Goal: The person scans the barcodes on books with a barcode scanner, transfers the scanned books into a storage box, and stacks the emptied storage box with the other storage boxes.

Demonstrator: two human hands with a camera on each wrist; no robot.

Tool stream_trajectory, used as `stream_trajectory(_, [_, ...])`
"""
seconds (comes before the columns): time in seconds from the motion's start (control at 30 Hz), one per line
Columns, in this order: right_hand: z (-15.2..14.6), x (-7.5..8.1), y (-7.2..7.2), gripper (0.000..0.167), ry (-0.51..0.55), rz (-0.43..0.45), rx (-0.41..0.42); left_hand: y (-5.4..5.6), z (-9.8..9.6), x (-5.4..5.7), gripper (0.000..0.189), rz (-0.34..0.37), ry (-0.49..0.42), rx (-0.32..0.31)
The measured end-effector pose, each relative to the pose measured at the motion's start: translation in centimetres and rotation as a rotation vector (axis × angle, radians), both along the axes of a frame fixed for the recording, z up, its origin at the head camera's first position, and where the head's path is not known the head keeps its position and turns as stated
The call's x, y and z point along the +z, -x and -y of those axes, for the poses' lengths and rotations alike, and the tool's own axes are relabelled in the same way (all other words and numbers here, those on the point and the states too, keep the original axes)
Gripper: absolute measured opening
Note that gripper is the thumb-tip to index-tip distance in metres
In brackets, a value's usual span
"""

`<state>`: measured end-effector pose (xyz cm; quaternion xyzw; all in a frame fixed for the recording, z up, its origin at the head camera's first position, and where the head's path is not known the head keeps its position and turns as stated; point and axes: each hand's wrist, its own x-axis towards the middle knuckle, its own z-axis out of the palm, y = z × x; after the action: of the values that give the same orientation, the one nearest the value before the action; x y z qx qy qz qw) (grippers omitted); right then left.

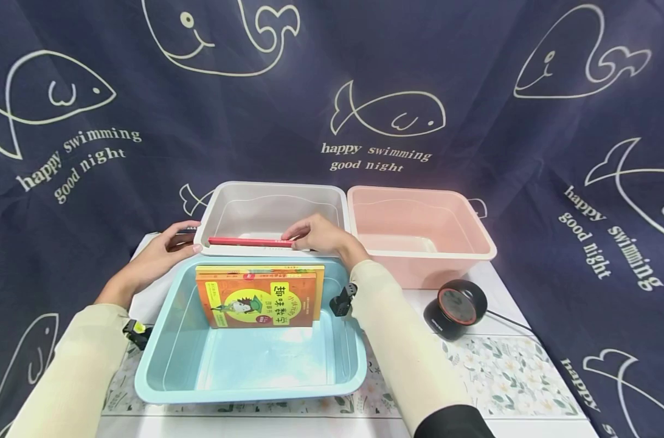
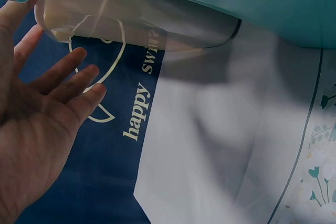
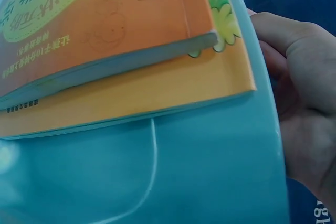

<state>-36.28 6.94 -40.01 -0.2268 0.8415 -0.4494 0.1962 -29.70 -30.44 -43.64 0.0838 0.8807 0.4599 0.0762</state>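
A thin red book (image 1: 250,242), seen edge-on, stands inside the grey-white bin (image 1: 274,186) along its near wall. My right hand (image 1: 323,234) pinches the book's right end, thumb and fingers at its top edge. From the right wrist view, this hand (image 3: 310,87) shows beyond the blue bin's wall, its fingertips hidden. At the grey-white bin's left rim, my left hand (image 1: 159,258) touches with thumb and forefinger. The left wrist view has this hand (image 2: 47,98) with its other fingers spread beside the bin. Orange and yellow books (image 1: 258,301) lean in the blue bin (image 1: 250,396).
A pink bin (image 1: 419,255) stands to the right of the grey-white one. Near its front sits a black round device (image 1: 455,309) with a cable. Behind the bins hangs a dark blue fish-print curtain (image 1: 474,121). Floral cloth (image 1: 512,371) covers part of the white table.
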Motion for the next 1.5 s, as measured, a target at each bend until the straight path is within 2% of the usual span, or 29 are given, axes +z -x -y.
stream_trajectory(0.1, [-0.3, 0.6, -0.1, 0.027, 0.021, -0.011, 0.003, 0.1, 0.0, -0.1, 0.076, 0.003, 0.003, 0.001])
stream_trajectory(0.33, [-1.5, 3.6, -1.1, 0.027, 0.083, -0.161, 0.037, 0.2, -0.1, 0.0, 0.077, 0.012, -0.002, 0.007])
stream_trajectory(0.43, [-2.1, 4.8, -2.2, 0.027, 0.148, -0.143, 0.028, 0.1, -0.1, 0.1, 0.078, 0.016, -0.001, 0.008])
stream_trajectory(0.57, [-3.0, 5.5, -4.1, 0.026, 0.181, -0.12, 0.022, 0.0, -0.1, 0.2, 0.077, 0.014, 0.004, 0.007])
stream_trajectory(0.77, [-4.1, 4.5, -7.2, 0.027, 0.191, -0.074, 0.055, -0.1, -0.1, 0.0, 0.078, 0.018, 0.0, 0.005])
stream_trajectory(0.97, [-4.8, 2.5, -9.0, 0.028, 0.173, -0.022, 0.06, -0.1, -0.1, -0.1, 0.077, 0.011, -0.002, 0.002])
stream_trajectory(1.2, [-4.6, 1.3, -9.6, 0.03, 0.156, -0.038, 0.05, -0.1, -0.2, -0.2, 0.078, 0.019, -0.003, 0.001])
stream_trajectory(1.5, [-4.2, 0.8, -9.5, 0.03, 0.113, -0.078, 0.057, -0.2, -0.2, 0.1, 0.077, 0.001, -0.002, -0.001])
